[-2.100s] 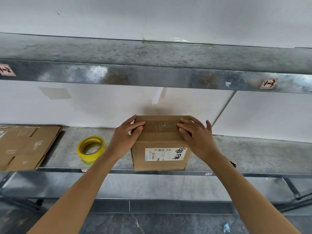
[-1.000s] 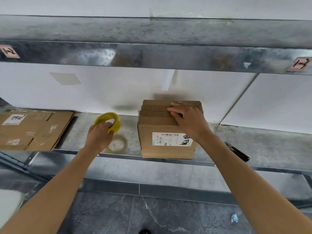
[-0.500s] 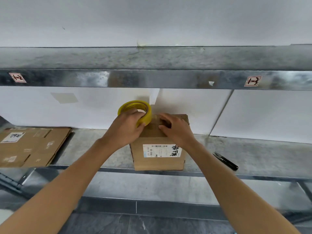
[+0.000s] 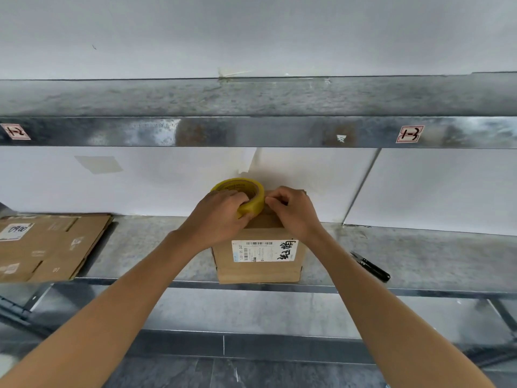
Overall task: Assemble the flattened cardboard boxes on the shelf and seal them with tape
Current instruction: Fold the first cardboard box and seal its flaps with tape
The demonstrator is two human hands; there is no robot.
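Tape is the business of both grips just now. Our left grip [image 4: 221, 217] is wrapped round the yellow tape roll [image 4: 251, 191] and holds it against the top of the assembled box [image 4: 257, 264], toward the far left corner. We judge this keeps the roll steady and close to the seam it must cover. Our right grip [image 4: 293, 211] is curled tight, with its fingertips pinched against the roll's outer wrap on the right side, most likely picking for the loose end. Whether that end is lifted is too small to tell. So the roll sits between the two grips, touching both. The box stands directly beneath them at the front edge of the shelf [image 4: 419, 247], its printed label [image 4: 264, 250] facing us. The top flaps are hidden under the grips. Flattened cardboard [image 4: 50, 247] waits well to the left on the same shelf. A black cutter [image 4: 369, 266] lies to the right of the box, handy, we judge, for trimming the strip.
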